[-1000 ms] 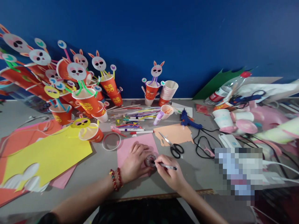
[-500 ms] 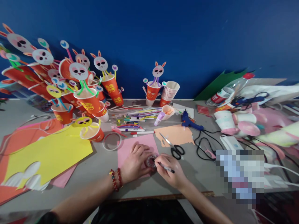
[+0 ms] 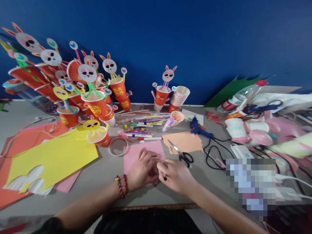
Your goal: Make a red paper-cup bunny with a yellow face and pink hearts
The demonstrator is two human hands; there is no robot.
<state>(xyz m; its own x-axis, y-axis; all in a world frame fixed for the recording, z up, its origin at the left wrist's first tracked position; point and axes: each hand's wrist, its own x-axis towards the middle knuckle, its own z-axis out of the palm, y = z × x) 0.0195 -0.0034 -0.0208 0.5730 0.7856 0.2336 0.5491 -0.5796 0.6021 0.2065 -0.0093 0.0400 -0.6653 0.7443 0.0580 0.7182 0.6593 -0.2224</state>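
The round clear piece (image 3: pixel 156 168) sits on a pink sheet (image 3: pixel 130 156) near the middle of the bench's (image 3: pixel 99 178) near edge, partly covered by both hands. The left hand (image 3: pixel 142 167) grasps it between thumb and fingers and also rests on the paper; the right hand (image 3: pixel 174 174) pinches a pen (image 3: pixel 164 177), whose rear end shows below the knuckles. The tip is hidden, so I can't tell whether it meets the rim or an inner edge, but the pen seems to be marking there. To do that well, I'd press the piece straight down so it doesn't skate on the paper, keep the pen at one steady angle against the guiding edge, and use light pressure; turning paper and piece together would spare an awkward wrist. The right hand blocks much of the view, so a lower grip might hide the line. Just beyond it, scissors (image 3: pixel 180 152) lie partly on a peach sheet (image 3: pixel 188 140), and a white ring (image 3: pixel 117 155) lies left of the pink sheet. Toward the bench's far edge are markers and a blue glue gun (image 3: pixel 198 129); rabbit-faced cups (image 3: pixel 95 105) crowd its far left corner.
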